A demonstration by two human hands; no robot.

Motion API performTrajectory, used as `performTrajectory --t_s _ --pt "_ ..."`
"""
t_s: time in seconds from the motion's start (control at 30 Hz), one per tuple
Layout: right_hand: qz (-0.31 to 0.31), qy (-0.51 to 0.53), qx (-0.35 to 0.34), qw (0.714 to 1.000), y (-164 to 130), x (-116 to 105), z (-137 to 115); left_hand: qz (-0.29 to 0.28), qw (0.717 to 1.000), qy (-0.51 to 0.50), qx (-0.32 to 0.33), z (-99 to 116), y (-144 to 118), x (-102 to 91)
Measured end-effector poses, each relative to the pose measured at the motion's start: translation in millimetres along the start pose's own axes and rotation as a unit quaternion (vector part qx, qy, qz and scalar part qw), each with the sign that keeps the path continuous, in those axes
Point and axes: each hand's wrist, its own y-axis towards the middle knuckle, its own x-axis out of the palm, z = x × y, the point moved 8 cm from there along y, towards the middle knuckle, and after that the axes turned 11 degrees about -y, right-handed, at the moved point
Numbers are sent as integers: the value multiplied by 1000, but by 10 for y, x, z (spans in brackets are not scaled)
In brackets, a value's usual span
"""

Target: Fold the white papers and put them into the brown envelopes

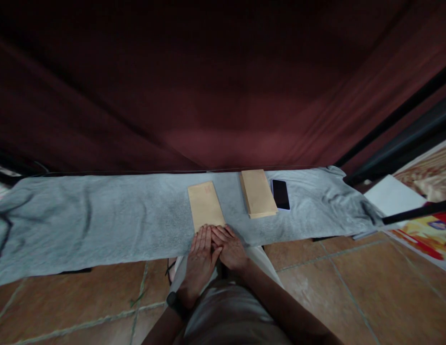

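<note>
A brown paper envelope (206,203) lies flat on the grey cloth, with small reddish print near its upper right corner. My left hand (201,254) rests with fingers stretched out over the envelope's near end. Beside it, my right hand (232,249) also lies flat, its fingertips touching the same near end and meeting the left hand's fingers. Both hands cover the envelope's near edge. To the right sits a stack of similar brown envelopes (257,191), apart from both hands.
A phone with a dark screen (280,194) lies right of the stack. Grey cloth (100,215) covers the long narrow surface. A dark red curtain (223,96) hangs behind it. Dark metal bars (417,211) and a white sheet (393,194) are at right. Tiled floor (316,282) shows in front.
</note>
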Motion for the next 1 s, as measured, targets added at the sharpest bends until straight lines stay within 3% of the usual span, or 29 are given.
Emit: performTrajectory --t_s 0.23,0.77,1.0 --pt "6 -14 20 1000 -34 -26 153 -6 999 33 -2 1 -12 -23" --pt "48 -44 68 996 -179 -160 444 49 998 48 -10 -146 -162 -196" --pt "50 -27 46 997 -138 -190 290 54 997 58 -26 -160 -148 -168"
